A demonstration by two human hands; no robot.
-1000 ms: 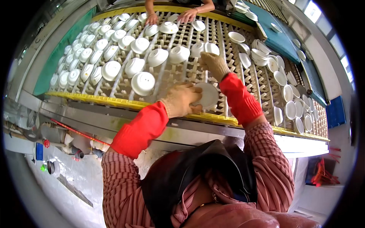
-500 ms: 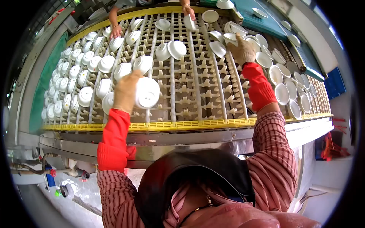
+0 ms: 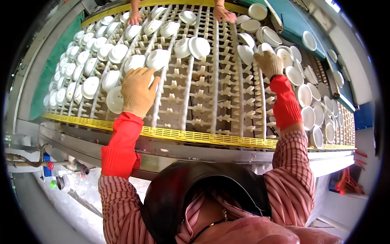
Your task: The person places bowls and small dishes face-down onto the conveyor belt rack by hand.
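Note:
My left hand (image 3: 139, 91), in a tan glove with a red cuff, is over the pegged rack. Its thumb and fingers are around a white bowl (image 3: 151, 80), mostly hidden behind the glove. Upturned white bowls stand beside it, one (image 3: 157, 59) just beyond and another (image 3: 115, 100) to the left. My right hand (image 3: 269, 64), gloved alike, has its fingers closed at the edge of a white bowl (image 3: 265, 47) in the right-hand pile. Another bowl (image 3: 245, 54) leans just left of those fingers.
Rows of upturned bowls (image 3: 90, 87) fill the rack's left side; loose bowls (image 3: 304, 95) crowd its right. A yellow edge strip (image 3: 195, 136) runs along the front. Across the rack are another person's hands (image 3: 224, 14). A green belt (image 3: 289, 28) carries bowls at upper right.
The bowl in my left hand has gone from plain view to mostly behind the glove. My right hand is slightly lower in view. The other person's right-side hand no longer holds a bowl.

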